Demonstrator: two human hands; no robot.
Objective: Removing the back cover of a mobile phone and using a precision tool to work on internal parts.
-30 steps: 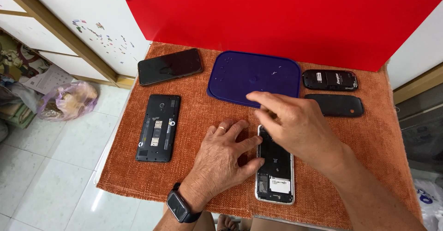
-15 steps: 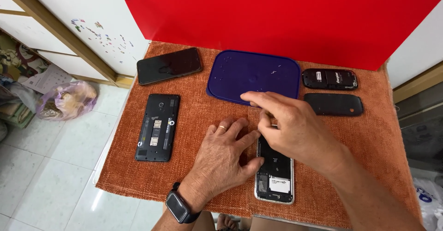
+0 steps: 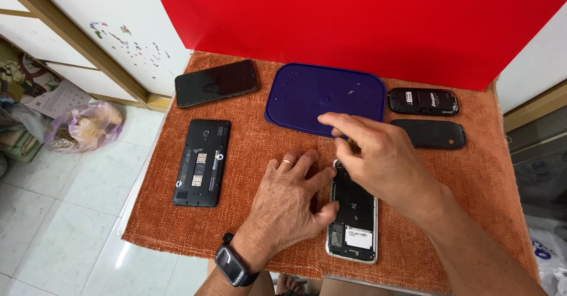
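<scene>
A white-framed phone (image 3: 353,219) with its back cover off lies face down on the orange cloth (image 3: 248,154) near the front edge. My left hand (image 3: 289,204), with a ring and a black wristwatch, rests flat beside it and its thumb presses the phone's left side. My right hand (image 3: 378,160) hovers over the phone's top end, fingers pinched around a small thin tool whose tip meets the upper left corner. The index finger points left over the blue lid (image 3: 326,98).
An opened black phone (image 3: 201,162) lies at the left, a black phone (image 3: 217,83) screen up behind it. At the right sit a small black phone with its battery showing (image 3: 423,101) and its black cover (image 3: 427,134). A red bag wall (image 3: 366,18) stands behind.
My right hand has shifted slightly up and back over the phone's top end. The left hand and phone stay in place.
</scene>
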